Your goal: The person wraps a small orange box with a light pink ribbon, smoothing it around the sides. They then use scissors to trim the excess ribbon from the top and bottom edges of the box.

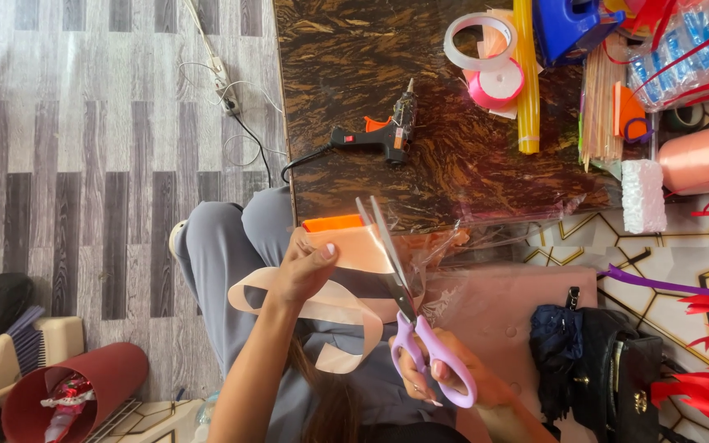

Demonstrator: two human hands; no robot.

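the left hand [305, 267] pinches a peach ribbon [354, 250] between thumb and fingers, holding a flat stretch of it up over the lap, just at the near edge of the counter [346, 49], while the rest of the ribbon loops down and curls near the person's grey trousers [223, 254]. the right hand [453, 377] is closed through the lilac handles of a pair of scissors [408, 320], whose blades stand apart and point toward the far side, one on each side of the ribbon's right end (whether the edges already touch the ribbon cannot be told). on the dark marbled counter lies a black glue gun [383, 135] with an orange trigger, its cord trailing off the left edge toward the striped floor [84, 123]. farther right sit a roll of clear tape [479, 41], a pink ribbon spool [498, 82], a yellow stick [525, 74] and a bundle of thin wooden skewers [601, 107]. a white foam block [643, 195] lies at the counter's right end. near the person on the right rests a black bag [617, 369], and red ribbon strips [707, 385] spread beside it. at the near left stands a red tube [67, 390].
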